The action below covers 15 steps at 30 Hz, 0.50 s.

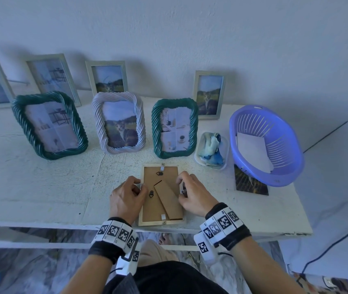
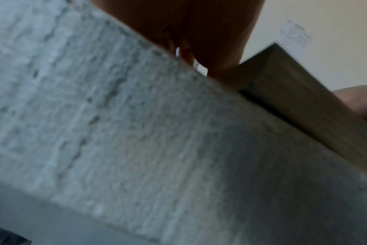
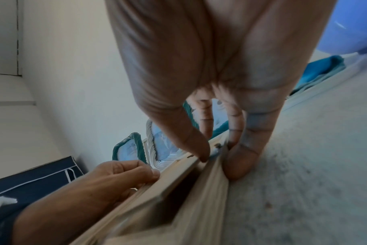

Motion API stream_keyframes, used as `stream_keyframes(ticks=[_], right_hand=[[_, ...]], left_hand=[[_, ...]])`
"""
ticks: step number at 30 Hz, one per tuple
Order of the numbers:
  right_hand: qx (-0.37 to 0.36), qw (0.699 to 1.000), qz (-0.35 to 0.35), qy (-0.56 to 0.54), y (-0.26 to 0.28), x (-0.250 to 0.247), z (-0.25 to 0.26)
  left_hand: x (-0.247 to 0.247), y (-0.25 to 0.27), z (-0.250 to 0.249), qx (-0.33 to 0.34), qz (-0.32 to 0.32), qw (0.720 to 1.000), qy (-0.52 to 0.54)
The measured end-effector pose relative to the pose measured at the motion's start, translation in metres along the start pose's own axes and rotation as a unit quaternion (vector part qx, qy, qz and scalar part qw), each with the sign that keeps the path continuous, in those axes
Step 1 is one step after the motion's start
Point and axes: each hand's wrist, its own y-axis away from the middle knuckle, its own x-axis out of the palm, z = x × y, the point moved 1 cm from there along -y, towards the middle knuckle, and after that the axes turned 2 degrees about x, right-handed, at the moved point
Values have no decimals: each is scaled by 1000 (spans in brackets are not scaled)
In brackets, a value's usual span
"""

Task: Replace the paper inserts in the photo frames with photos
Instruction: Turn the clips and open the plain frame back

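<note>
Right hand (image 3: pixel 210 116) pinches the frame's edge (image 3: pixel 201 167) — left hand (image 3: pixel 115 179) grips its opposite side.

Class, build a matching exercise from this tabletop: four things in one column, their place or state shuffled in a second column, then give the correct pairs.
Column A
1. wooden frame
2. purple basket
3. white twisted frame
4. loose photo

Column B
a. stands upright between two green frames
b. lies face down, a hand at each side
c. lies flat, partly under the basket
d. holds white paper

Pairs: 1-b, 2-d, 3-a, 4-c
</note>
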Motion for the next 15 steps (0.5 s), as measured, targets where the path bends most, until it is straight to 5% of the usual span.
stream_keyframes(ticks=[3,9,15], right_hand=[[13,1000,-6,20,-4,-7,-1],[10,977,-129,171,-34,-16,19],[31,970,-87,223,-64,-15,25]], left_hand=[[-1,4,-3,0,2,1000,1],[0,7,0,-6,8,1000,19],[-2,6,6,8,22,999,39]])
